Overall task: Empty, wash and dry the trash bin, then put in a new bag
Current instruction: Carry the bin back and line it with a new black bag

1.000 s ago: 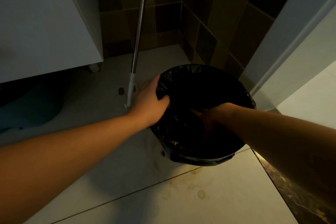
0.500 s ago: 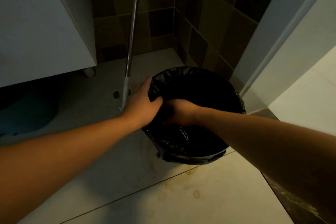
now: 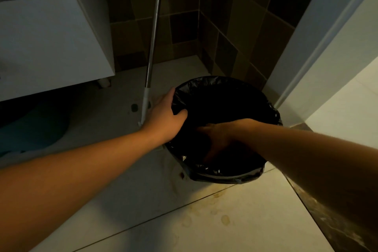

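Gripping the bag (image 3: 235,96) at the bin's rim, left hand (image 3: 165,120) had thumb hooked inside; right hand (image 3: 218,137) reached inside, grip unclear in dark.

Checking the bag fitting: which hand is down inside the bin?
The right hand, reaching inside the black bag; the left hand only grips the bag at the rim.

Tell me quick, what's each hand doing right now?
Left hand: grips the black trash bag's rim.
Right hand: inside the bag; grip cannot be told.
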